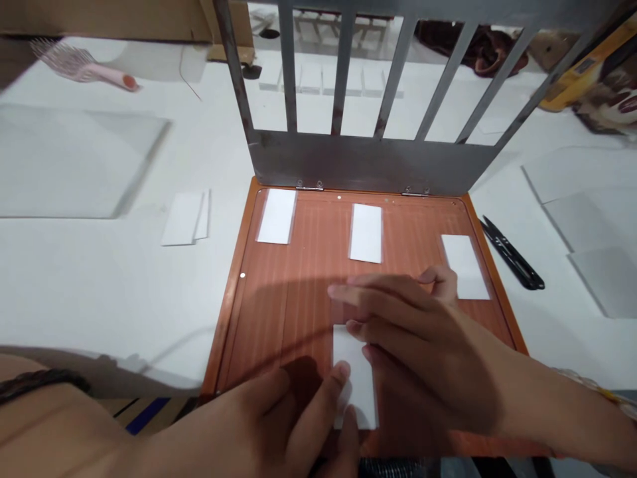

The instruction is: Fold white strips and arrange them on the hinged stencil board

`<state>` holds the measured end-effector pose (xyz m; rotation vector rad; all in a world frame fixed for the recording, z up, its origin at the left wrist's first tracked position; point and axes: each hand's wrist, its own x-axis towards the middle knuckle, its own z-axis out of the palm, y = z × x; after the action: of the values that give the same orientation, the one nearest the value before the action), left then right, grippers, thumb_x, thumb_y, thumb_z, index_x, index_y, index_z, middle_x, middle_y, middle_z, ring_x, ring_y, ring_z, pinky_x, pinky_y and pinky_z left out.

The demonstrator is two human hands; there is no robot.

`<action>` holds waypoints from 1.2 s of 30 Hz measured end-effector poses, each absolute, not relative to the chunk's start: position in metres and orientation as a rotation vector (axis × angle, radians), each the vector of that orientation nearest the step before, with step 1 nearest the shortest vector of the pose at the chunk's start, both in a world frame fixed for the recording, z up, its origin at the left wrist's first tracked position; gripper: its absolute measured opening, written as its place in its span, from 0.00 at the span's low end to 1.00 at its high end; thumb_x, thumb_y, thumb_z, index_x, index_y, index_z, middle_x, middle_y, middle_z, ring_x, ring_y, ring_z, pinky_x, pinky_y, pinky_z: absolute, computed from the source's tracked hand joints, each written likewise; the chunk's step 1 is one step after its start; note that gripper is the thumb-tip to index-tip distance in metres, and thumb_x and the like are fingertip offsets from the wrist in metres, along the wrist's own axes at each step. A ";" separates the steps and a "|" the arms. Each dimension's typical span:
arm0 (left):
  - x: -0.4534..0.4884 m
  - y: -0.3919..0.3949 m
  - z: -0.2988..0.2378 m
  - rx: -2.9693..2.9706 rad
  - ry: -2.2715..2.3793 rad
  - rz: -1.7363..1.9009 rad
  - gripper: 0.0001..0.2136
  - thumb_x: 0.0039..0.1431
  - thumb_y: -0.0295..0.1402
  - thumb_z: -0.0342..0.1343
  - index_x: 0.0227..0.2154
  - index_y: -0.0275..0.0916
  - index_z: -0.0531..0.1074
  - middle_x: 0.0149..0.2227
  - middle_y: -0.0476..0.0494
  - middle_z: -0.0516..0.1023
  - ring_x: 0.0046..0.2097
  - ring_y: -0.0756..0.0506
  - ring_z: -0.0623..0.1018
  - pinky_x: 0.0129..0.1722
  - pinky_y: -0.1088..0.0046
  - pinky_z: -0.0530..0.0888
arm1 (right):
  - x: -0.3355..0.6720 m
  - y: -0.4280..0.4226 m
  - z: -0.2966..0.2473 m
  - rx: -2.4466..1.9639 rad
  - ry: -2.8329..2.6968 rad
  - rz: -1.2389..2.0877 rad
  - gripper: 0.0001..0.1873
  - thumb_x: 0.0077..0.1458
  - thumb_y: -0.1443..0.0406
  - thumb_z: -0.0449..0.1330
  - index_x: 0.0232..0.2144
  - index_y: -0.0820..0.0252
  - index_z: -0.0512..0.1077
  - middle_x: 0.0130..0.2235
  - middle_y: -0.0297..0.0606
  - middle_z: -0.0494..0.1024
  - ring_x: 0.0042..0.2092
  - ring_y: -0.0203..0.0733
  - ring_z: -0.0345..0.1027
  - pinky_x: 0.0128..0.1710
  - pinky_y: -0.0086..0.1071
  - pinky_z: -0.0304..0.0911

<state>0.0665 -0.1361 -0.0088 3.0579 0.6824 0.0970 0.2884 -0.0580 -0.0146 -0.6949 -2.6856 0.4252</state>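
Note:
A white rectangular card [365,392] lies on the reddish-brown board [303,285], near its front edge. My left hand [279,418] holds the card's lower left part, one fingertip on its face and the thumb lower down. My right hand [413,325] is open over the card's upper right corner, its fingers stretched to the left and its fingertips by the top edge. Three more white cards with clear margins lie on the board: one at the upper left [277,216], one at the upper middle [366,232], and one at the right [466,267], beyond my right hand.
A grey slotted metal frame [373,162] stands raised on hinges at the board's back edge. Black thread snips [512,252] lie to the right. Two white pieces [183,218] and a large translucent sheet [74,162] lie left. A pink-handled brush [92,70] is further back.

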 end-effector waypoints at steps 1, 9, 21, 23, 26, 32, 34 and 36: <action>0.067 -0.135 -0.008 3.064 0.659 0.099 0.21 0.57 0.40 0.55 0.51 0.39 0.68 0.47 0.40 0.75 0.45 0.39 0.75 0.45 0.61 0.71 | 0.289 -0.057 -0.014 -0.726 -2.675 0.418 0.16 0.61 0.73 0.47 0.35 0.58 0.73 0.57 0.34 0.70 0.53 0.47 0.65 0.35 0.42 0.47; 0.068 -0.124 0.001 3.142 0.606 0.111 0.19 0.58 0.34 0.52 0.52 0.38 0.68 0.48 0.41 0.76 0.44 0.42 0.76 0.41 0.65 0.72 | 0.291 -0.053 -0.020 -0.932 -2.639 0.146 0.10 0.62 0.66 0.52 0.41 0.59 0.72 0.57 0.40 0.71 0.54 0.51 0.62 0.35 0.41 0.42; 0.072 -0.141 -0.013 3.160 0.736 0.139 0.20 0.58 0.41 0.54 0.49 0.34 0.71 0.51 0.35 0.74 0.41 0.43 0.76 0.43 0.63 0.73 | 0.290 -0.066 -0.023 -0.617 -2.554 0.517 0.12 0.62 0.74 0.48 0.41 0.64 0.70 0.29 0.30 0.75 0.32 0.35 0.65 0.33 0.37 0.47; 0.071 -0.138 -0.012 3.180 0.694 0.135 0.19 0.59 0.40 0.54 0.49 0.35 0.71 0.50 0.36 0.74 0.39 0.44 0.76 0.42 0.64 0.73 | 0.292 -0.067 -0.023 -0.562 -2.596 0.475 0.10 0.60 0.72 0.51 0.36 0.62 0.72 0.30 0.31 0.76 0.33 0.36 0.66 0.33 0.38 0.46; 0.067 -0.134 -0.011 3.231 0.592 0.096 0.18 0.59 0.39 0.53 0.50 0.36 0.71 0.50 0.38 0.74 0.37 0.47 0.75 0.39 0.67 0.72 | 0.296 -0.069 -0.020 -0.519 -2.670 0.362 0.08 0.58 0.72 0.54 0.30 0.61 0.72 0.33 0.32 0.77 0.34 0.39 0.68 0.34 0.39 0.46; 0.065 -0.139 -0.012 3.268 0.513 0.029 0.16 0.58 0.37 0.53 0.47 0.38 0.73 0.44 0.45 0.76 0.31 0.50 0.72 0.29 0.70 0.69 | 0.302 -0.075 -0.018 -0.507 -2.693 0.356 0.15 0.61 0.72 0.48 0.27 0.59 0.71 0.35 0.31 0.78 0.36 0.39 0.69 0.38 0.44 0.46; 0.065 -0.142 -0.014 3.272 0.508 0.015 0.16 0.57 0.36 0.54 0.47 0.37 0.73 0.45 0.44 0.76 0.31 0.51 0.72 0.28 0.70 0.69 | 0.302 -0.078 -0.020 -0.517 -2.672 0.353 0.16 0.62 0.72 0.48 0.26 0.58 0.70 0.36 0.31 0.79 0.36 0.38 0.68 0.37 0.44 0.46; 0.065 -0.145 -0.015 3.264 0.504 0.008 0.16 0.56 0.35 0.54 0.47 0.37 0.73 0.47 0.44 0.76 0.32 0.50 0.73 0.28 0.70 0.68 | 0.302 -0.081 -0.022 -0.522 -2.658 0.359 0.16 0.62 0.72 0.48 0.26 0.58 0.70 0.36 0.31 0.79 0.37 0.38 0.68 0.37 0.44 0.47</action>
<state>0.0652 -0.1448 -0.0152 3.2638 0.5038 0.0080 0.3023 -0.0809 -0.0217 -0.5219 -2.6577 0.3588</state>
